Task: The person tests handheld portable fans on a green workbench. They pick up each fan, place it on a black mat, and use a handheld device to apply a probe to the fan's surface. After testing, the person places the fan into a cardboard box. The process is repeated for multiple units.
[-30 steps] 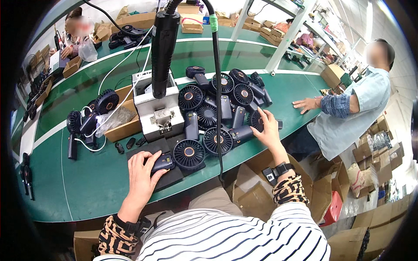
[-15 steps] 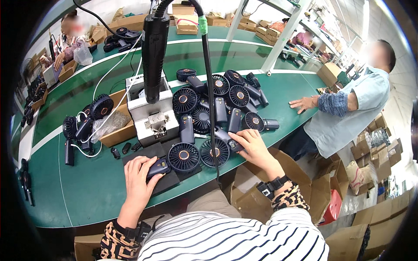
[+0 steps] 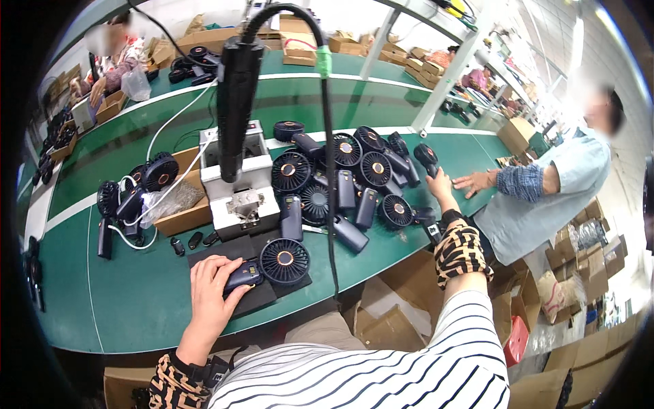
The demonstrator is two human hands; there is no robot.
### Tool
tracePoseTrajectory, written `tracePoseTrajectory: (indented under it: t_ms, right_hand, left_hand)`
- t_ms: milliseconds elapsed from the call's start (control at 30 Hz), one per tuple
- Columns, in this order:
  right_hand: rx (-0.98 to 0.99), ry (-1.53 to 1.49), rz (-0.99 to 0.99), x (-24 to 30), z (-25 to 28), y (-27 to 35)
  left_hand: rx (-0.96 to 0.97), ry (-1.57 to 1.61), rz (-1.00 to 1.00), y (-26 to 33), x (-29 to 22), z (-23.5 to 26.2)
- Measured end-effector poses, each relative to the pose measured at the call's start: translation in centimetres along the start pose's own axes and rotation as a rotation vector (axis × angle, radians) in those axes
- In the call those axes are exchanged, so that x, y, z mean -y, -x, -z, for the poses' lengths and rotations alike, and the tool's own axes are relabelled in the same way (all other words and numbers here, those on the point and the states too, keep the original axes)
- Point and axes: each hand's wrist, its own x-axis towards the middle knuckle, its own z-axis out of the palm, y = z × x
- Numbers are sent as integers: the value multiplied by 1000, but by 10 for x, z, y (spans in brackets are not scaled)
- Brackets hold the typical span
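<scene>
My left hand [image 3: 212, 286] is closed around the dark handle of a handheld fan [image 3: 285, 262], which lies on a black mat [image 3: 255, 300] near the bench's front edge. Its round grille faces up. Stretched out to the right, my right hand [image 3: 441, 187] grips another handheld fan [image 3: 426, 157] by its handle, close to a co-worker's hand [image 3: 475, 182]. Between my hands lies a pile of similar dark fans [image 3: 347, 150], some with orange centres. A fixture with a metal clamp [image 3: 245, 208] stands behind the mat.
A black hanging tool [image 3: 238, 109] on a cable is above the fixture. Left of it are a cardboard box [image 3: 184, 219] with plastic wrap, several fans with white cables, and small black parts [image 3: 195, 239]. A co-worker [image 3: 545, 198] stands at right. An open carton [image 3: 388, 327] sits below the bench edge.
My right hand has moved away to the far right, carrying the fan that lay beside the left-hand one. My left hand keeps its hold, almost unmoved.
</scene>
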Motion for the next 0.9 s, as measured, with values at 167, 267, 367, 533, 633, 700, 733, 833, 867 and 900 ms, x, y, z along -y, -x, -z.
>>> tracePoseTrajectory:
  t_ms: [167, 267, 367, 533, 633, 700, 733, 833, 867, 900]
  right_hand:
    - [-197, 231, 239, 48, 36, 11]
    - [-287, -282, 842, 139, 68, 20]
    - [44, -360, 999, 264, 87, 72]
    - [312, 137, 952, 351, 36, 80]
    - [403, 200, 943, 361, 15, 83]
    - [392, 89, 866, 356, 12, 77]
    - [354, -16, 874, 357, 20, 83]
    - [158, -324, 868, 333, 50, 109]
    - [97, -349, 864, 318, 61, 121]
    - [36, -375, 857, 301, 68, 132]
  left_hand:
    - [10, 19, -34, -3, 2, 2]
    - [38, -8, -32, -3, 2, 4]
    - [28, -7, 25, 2, -1, 9]
    - [31, 14, -22, -2, 3, 6]
    - [35, 39, -16, -3, 3, 4]
    - [31, 54, -22, -4, 3, 3]
    - [22, 42, -13, -2, 4, 3]
    - [-4, 32, -2, 2, 6, 5]
    - [-10, 36, -1, 2, 6, 4]
    - [-14, 40, -1, 3, 5, 4]
